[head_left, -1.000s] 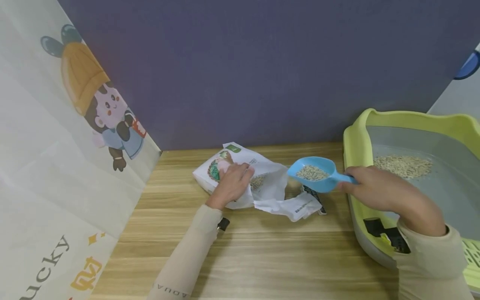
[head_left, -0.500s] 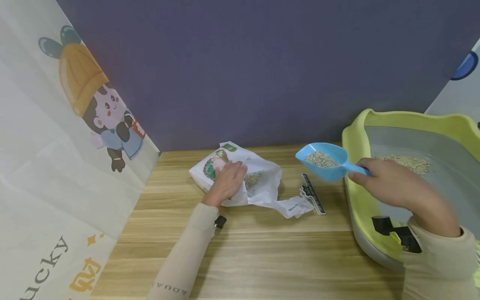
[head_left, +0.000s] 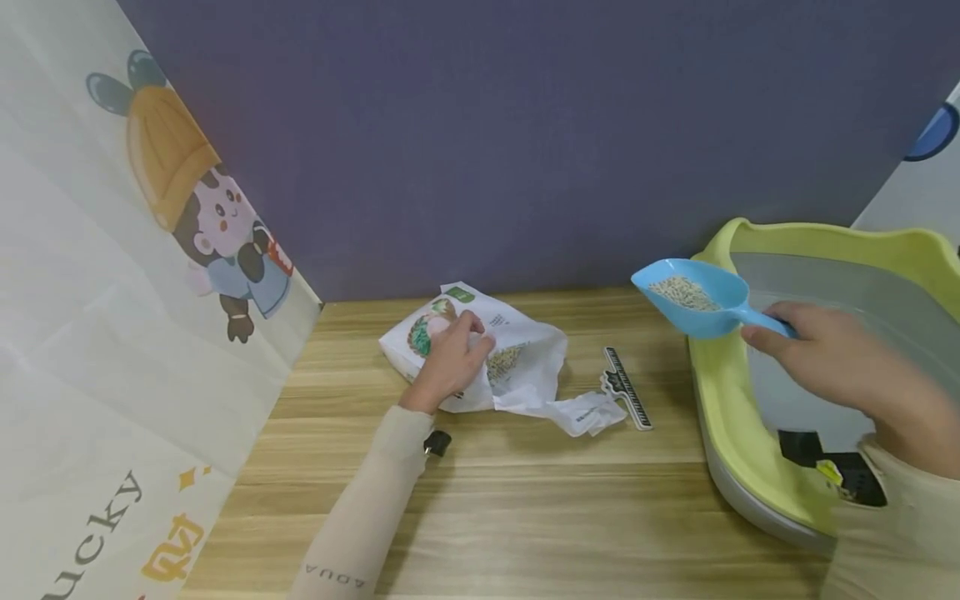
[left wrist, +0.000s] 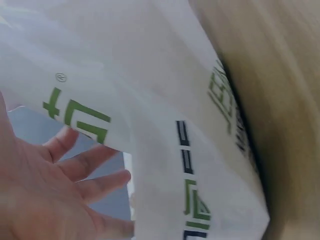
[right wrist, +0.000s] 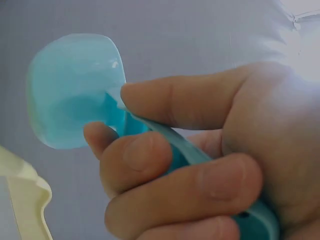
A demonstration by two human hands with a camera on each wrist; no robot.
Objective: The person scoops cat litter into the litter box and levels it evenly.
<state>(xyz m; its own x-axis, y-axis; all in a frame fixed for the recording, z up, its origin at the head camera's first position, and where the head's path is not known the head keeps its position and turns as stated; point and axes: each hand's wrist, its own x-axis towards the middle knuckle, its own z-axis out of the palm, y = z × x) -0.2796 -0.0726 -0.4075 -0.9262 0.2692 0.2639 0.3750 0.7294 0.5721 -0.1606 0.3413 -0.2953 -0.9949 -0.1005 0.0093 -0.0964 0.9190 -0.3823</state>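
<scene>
My right hand (head_left: 832, 354) grips the handle of a light-blue scoop (head_left: 722, 290), held above the left rim of the litter tray. Tan litter pellets (head_left: 682, 293) lie in its bowl. In the right wrist view, my fingers (right wrist: 135, 155) curl round the handle, below the translucent bowl. A white printed bag (head_left: 536, 337) lies on its side, its torn mouth facing right with pellets (head_left: 502, 363) inside. Over the bag's upper side is my left hand (head_left: 450, 358). Its fingers (left wrist: 100, 186) are spread beside the plastic in the left wrist view; whether they touch it I cannot tell.
A litter tray (head_left: 722, 367) with a yellow-green rim and grey inside stands on the right. A black-and-white ruler-like clip (head_left: 628, 390) lies between bag and tray on the wooden table (head_left: 540, 517). A dark wall (head_left: 525, 150) rises behind.
My right hand has moved the filled scoop right and up, from beside the bag's mouth to the tray's rim, uncovering the clip. My left hand has lifted its fingers slightly at the bag.
</scene>
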